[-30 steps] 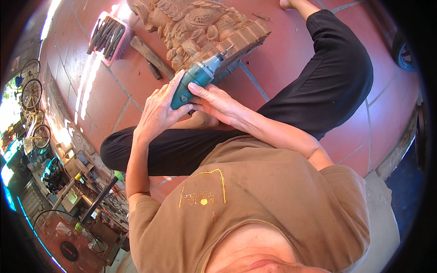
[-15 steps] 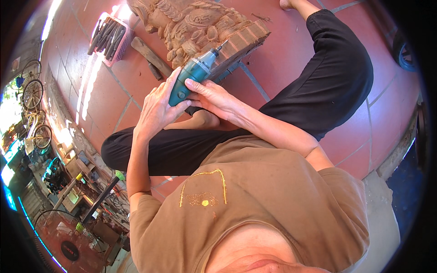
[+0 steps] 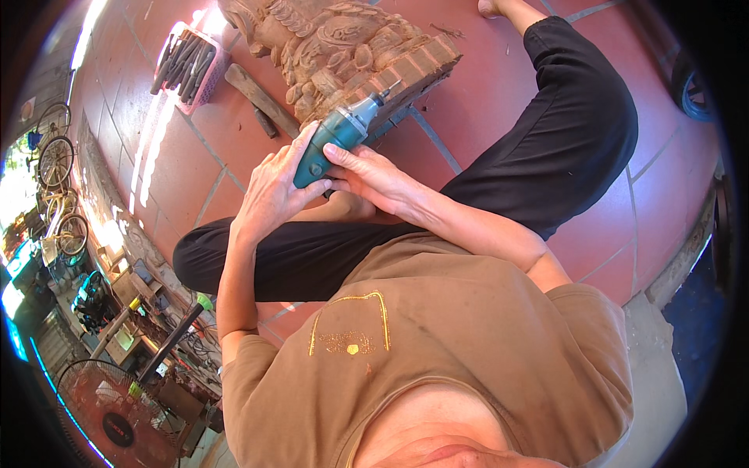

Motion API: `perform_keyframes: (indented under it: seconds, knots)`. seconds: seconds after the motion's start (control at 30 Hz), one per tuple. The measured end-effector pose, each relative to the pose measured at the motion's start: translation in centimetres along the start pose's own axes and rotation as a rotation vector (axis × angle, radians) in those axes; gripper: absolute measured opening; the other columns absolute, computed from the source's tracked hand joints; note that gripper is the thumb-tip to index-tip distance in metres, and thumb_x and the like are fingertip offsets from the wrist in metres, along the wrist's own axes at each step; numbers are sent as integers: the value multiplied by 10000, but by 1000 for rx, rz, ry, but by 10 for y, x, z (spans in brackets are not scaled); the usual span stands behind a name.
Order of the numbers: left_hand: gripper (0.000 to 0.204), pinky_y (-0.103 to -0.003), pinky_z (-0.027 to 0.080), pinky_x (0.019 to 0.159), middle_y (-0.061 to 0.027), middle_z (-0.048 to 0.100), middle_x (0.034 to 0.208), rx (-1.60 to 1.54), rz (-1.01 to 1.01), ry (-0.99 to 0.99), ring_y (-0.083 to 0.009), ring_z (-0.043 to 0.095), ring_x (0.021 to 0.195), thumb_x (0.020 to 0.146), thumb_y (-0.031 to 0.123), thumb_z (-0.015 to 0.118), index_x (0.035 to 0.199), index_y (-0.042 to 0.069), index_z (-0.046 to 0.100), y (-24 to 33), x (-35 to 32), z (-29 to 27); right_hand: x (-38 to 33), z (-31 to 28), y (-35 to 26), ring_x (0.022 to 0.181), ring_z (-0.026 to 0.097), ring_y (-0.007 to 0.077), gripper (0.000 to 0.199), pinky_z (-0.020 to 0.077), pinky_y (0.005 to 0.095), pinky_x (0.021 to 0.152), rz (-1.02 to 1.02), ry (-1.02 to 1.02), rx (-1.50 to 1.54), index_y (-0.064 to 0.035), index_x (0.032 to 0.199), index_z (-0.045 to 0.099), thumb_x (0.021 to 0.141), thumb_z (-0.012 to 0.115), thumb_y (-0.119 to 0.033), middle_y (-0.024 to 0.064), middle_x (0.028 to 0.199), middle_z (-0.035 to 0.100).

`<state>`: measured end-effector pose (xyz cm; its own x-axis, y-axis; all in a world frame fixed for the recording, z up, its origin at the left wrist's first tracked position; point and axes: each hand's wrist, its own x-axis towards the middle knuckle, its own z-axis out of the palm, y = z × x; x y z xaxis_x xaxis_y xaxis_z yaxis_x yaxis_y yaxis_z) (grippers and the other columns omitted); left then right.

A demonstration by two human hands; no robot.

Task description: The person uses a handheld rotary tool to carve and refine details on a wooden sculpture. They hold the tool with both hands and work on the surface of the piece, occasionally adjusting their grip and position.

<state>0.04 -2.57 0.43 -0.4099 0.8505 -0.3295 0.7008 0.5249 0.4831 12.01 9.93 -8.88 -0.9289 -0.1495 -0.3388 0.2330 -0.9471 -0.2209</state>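
I sit cross-legged on a red tiled floor (image 3: 608, 210). Both hands hold a teal rotary grinder (image 3: 331, 140). My left hand (image 3: 275, 187) wraps the tool's body from the left; my right hand (image 3: 367, 175) lies over it from the right. The grinder's metal tip points up-right at the lower edge of a carved wooden sculpture (image 3: 351, 47), close to or touching the wood. The sculpture's base is carved in block-like steps.
A pink tray of chisels (image 3: 187, 66) lies at the upper left, with a wooden mallet (image 3: 261, 97) beside it. Bicycles (image 3: 55, 156), a fan (image 3: 109, 413) and cluttered tools line the left edge. A concrete step (image 3: 663, 312) runs along the right.
The grinder's tip has moved slightly up and right along the sculpture's lower edge; both hands keep the same grip.
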Motion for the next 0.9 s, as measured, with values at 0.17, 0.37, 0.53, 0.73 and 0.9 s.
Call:
perform_keyframes:
  seconds: [0.17, 0.37, 0.53, 0.73, 0.9]
  knots:
    - [824, -457, 482, 893, -232, 606, 1206, 4, -27, -32, -420, 595, 1073, 760, 290, 770, 1459, 109, 372, 5, -2, -1, -6, 2, 2, 1172, 542, 188, 517, 454, 380, 989, -19, 7, 2, -77, 1306, 489, 918, 664, -371, 70, 1254, 570]
    - [848, -451, 480, 854, -215, 617, 1131, -11, 35, -3, -399, 596, 979, 739, 283, 778, 1461, 111, 369, 2, -2, 2, -8, 3, 5, 1172, 537, 186, 522, 451, 377, 1000, -21, 38, 20, -76, 1308, 491, 918, 666, -375, 65, 1258, 562]
    - [853, -447, 485, 831, -210, 626, 1097, -7, 45, 12, -393, 602, 931, 730, 275, 781, 1459, 111, 370, 2, -2, 2, -9, 5, 3, 1179, 532, 192, 494, 443, 386, 1015, -23, 33, 32, -70, 1298, 503, 929, 654, -361, 68, 1264, 560]
    - [834, -445, 486, 902, -223, 601, 1228, -27, -43, -40, -407, 599, 1085, 750, 266, 775, 1459, 104, 367, 5, 0, -4, -2, 6, 1, 1194, 524, 208, 523, 431, 397, 1031, -25, 14, 10, -54, 1307, 494, 924, 655, -372, 93, 1275, 554]
    - [826, -434, 490, 893, -207, 605, 1226, -12, -35, -8, -396, 607, 1078, 754, 251, 773, 1457, 102, 367, 1, 1, -2, 0, 8, -2, 1209, 517, 222, 579, 415, 406, 1043, -21, 24, -35, -44, 1315, 485, 908, 665, -415, 110, 1285, 548]
